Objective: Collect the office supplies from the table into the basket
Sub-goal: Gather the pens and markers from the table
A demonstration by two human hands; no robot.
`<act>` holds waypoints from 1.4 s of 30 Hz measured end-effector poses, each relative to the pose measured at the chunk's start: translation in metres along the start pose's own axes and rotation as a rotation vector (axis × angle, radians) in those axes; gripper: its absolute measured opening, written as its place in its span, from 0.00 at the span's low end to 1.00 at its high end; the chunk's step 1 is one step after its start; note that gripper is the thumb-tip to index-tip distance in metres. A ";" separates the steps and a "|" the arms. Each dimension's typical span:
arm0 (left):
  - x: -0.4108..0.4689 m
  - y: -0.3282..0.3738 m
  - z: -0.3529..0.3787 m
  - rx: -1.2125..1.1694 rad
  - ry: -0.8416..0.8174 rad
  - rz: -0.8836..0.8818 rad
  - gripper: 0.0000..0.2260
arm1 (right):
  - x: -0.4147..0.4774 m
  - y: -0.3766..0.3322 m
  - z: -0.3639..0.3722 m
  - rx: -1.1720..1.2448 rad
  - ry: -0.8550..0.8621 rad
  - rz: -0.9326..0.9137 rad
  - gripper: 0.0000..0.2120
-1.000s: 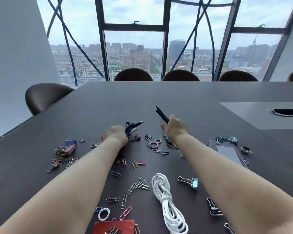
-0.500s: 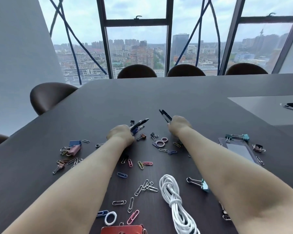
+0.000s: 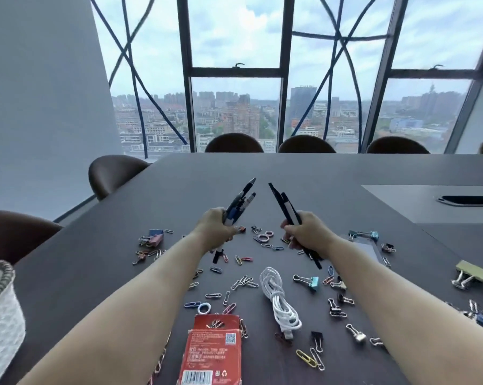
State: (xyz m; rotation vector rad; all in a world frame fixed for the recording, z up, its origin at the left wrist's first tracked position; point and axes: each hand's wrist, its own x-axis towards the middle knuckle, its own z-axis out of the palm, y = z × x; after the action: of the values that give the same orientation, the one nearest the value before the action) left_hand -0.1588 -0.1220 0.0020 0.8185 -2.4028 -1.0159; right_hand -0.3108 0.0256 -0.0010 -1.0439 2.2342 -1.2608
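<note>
Left hand (image 3: 216, 232) is closed round a bunch of blue pens (image 3: 239, 204); right hand (image 3: 307, 232) is closed round black pens (image 3: 284, 207). Both bunches are held clear above the table (image 3: 95, 262), long axes tilted up and away, tips converging. Basket (image 3: 1, 309) is seen at the near left edge, well apart from both hands, nearer the left. Judged: the next carry runs left and back toward the body, the left bunch having the shorter way. Clips (image 3: 244, 283) and cable (image 3: 282, 301) lie uncollected
</note>
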 end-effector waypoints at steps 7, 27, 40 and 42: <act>-0.086 0.047 -0.046 0.104 0.121 -0.025 0.05 | -0.076 -0.034 0.011 0.061 0.009 -0.039 0.09; -0.301 -0.048 -0.216 0.482 0.340 -0.631 0.12 | -0.192 -0.138 0.153 0.191 -0.276 -0.259 0.12; -0.310 -0.049 -0.218 0.490 0.291 -0.388 0.24 | -0.190 -0.134 0.158 0.145 -0.281 -0.278 0.13; -0.322 -0.048 -0.215 0.534 0.268 -0.294 0.22 | -0.193 -0.134 0.161 0.136 -0.282 -0.295 0.14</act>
State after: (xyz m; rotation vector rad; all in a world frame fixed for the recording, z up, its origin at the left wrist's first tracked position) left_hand 0.2194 -0.0479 0.0636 1.4229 -2.3797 -0.3086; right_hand -0.0271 0.0353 0.0196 -1.4371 1.8067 -1.2678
